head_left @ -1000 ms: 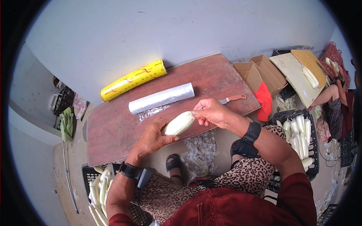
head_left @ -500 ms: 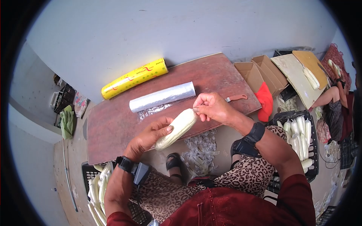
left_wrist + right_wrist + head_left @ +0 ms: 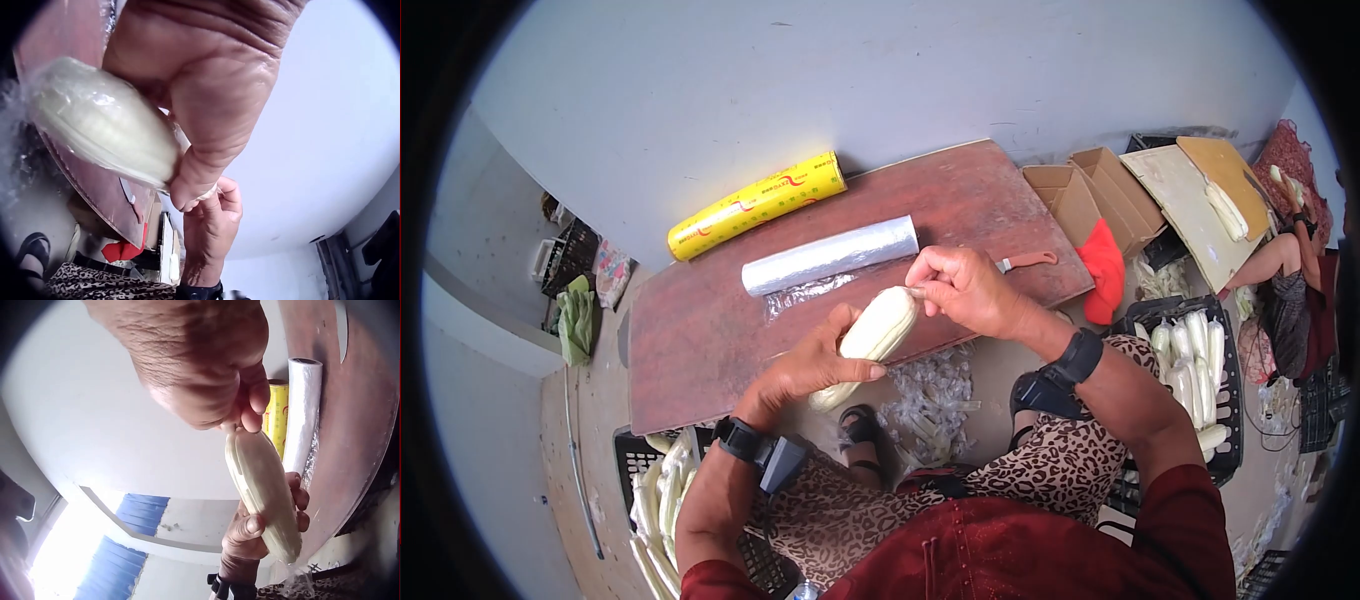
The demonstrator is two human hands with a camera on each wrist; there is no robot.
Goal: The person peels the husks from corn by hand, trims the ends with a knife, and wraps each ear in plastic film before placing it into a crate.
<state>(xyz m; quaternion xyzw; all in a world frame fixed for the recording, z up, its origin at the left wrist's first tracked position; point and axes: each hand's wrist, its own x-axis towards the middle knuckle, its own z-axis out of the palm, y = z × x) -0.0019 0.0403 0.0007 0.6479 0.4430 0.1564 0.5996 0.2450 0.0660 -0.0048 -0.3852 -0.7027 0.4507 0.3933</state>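
Note:
A pale ear of corn in its husk (image 3: 882, 328) is held up slanting over the table's front edge. My left hand (image 3: 815, 358) grips its lower part, thumb across the near side. At the upper end, my right hand (image 3: 962, 290) pinches the tip between thumb and fingers, seen closely in the right wrist view on the corn ear (image 3: 259, 481). Clear film covers the wide end of the corn ear (image 3: 94, 119) in the left wrist view. Behind the hands, a roll of clear film (image 3: 830, 256) lies on the red-brown table (image 3: 690, 350) with a loose flap.
A yellow printed roll (image 3: 755, 207) lies at the back. A knife (image 3: 1028, 260) rests right of my right hand. Crates of pale ears (image 3: 1195, 360) stand beside both legs. Crumpled film (image 3: 930, 400) covers the floor ahead. Another person (image 3: 1290, 260) sits far right.
The left hand has shifted its grip on the corn ear, the thumb moving off its face and back across it. The ear now points more upright. The right hand stays at the tip.

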